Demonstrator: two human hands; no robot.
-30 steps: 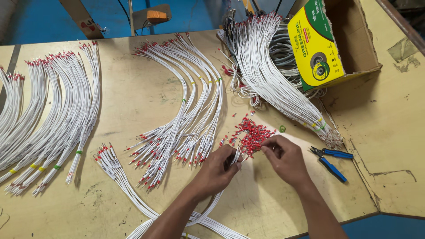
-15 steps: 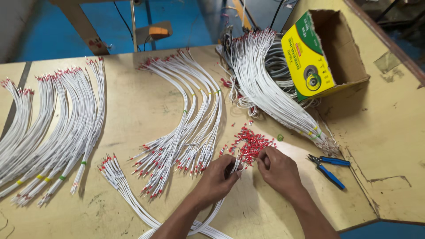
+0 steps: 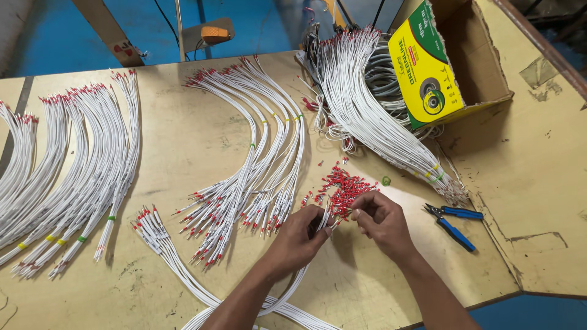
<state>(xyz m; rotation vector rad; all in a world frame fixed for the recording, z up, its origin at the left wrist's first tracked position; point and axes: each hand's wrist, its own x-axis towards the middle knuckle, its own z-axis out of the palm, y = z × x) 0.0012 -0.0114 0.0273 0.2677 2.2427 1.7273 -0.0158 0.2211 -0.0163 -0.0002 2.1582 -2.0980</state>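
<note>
My left hand pinches the end of a white wire that curves back toward me over the tan table. My right hand is right beside it, fingertips closed on a small red wire-end sleeve at the wire tip, though the piece is too small to see well. A loose pile of red sleeves lies just beyond both hands. A fan of white wires with red ends lies left of the pile.
Blue-handled pliers lie right of my right hand. A cardboard box with a yellow-green flap stands at the back right, with a large white wire bundle beside it. More banded wire bundles cover the left; a short bundle lies near.
Both hands have stayed together at the red pile, working the wire tip. The view has shifted slightly; nothing else on the table moved.
</note>
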